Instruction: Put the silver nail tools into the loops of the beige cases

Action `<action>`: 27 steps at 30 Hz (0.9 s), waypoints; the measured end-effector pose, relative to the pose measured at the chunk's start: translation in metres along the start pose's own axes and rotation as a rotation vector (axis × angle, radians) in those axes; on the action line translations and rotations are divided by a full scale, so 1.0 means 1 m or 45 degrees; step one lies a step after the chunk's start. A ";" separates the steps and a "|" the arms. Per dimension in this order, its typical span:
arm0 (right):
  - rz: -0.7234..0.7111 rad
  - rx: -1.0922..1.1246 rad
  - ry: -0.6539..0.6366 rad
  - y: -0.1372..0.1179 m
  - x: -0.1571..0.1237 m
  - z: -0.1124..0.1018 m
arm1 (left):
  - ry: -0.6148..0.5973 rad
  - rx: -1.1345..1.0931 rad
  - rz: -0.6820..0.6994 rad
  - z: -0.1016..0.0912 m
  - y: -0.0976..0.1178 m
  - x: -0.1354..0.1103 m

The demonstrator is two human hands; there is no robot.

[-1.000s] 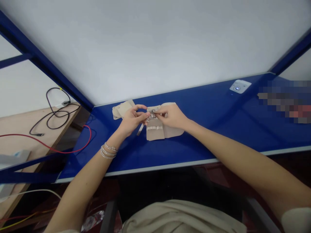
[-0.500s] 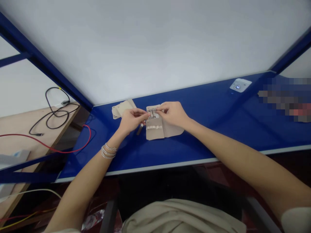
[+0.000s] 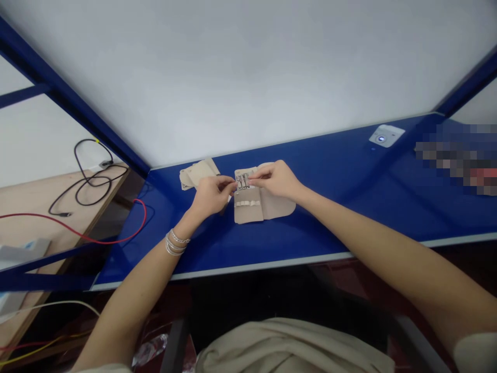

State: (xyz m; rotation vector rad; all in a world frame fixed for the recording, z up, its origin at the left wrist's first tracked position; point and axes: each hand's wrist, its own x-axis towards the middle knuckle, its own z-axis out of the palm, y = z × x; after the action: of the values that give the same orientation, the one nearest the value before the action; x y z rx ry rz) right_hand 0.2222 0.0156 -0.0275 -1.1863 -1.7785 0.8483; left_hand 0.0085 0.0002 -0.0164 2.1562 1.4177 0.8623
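A beige manicure case (image 3: 248, 213) lies unfolded on the blue table, with a row of small elastic loops across its lower half. Several small metal tools that look like nail clippers (image 3: 244, 182) sit side by side in its upper part. At the case's left edge, my left hand (image 3: 212, 196) is closed, thumb against fingers; what it pinches is hidden. My right hand (image 3: 277, 180) reaches over the right flap, its thumb and forefinger pinched at the rightmost clipper. Part of a narrow, dark object (image 3: 222, 211) shows below my left hand.
More beige cases (image 3: 200, 172) are piled behind my left hand. A white device with a lit round button (image 3: 387, 135) stands at the back right. Black cable (image 3: 93, 181) and a red cable (image 3: 112, 242) lie at the left. A white wall (image 3: 264, 77) borders the table's back.
My right fingers have come down from the clippers' upper ends onto the rightmost one. My left hand has turned slightly and its fingers have drawn together at the case's edge.
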 end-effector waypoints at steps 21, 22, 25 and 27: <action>0.095 0.078 -0.020 0.003 0.002 0.002 | -0.038 0.142 0.191 -0.003 -0.004 0.001; 0.092 0.076 -0.019 0.003 0.002 0.002 | -0.035 0.146 0.195 -0.003 -0.005 0.001; 0.073 0.061 -0.004 0.003 0.001 0.002 | -0.037 0.142 0.190 -0.003 -0.005 0.001; 0.065 0.055 0.002 0.003 0.002 0.002 | -0.031 0.136 0.182 -0.003 -0.004 0.001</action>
State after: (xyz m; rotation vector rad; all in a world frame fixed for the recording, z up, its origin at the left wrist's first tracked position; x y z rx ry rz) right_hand 0.2212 0.0178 -0.0302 -1.2086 -1.7267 0.9107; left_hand 0.0043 0.0031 -0.0168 2.3636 1.3384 0.8242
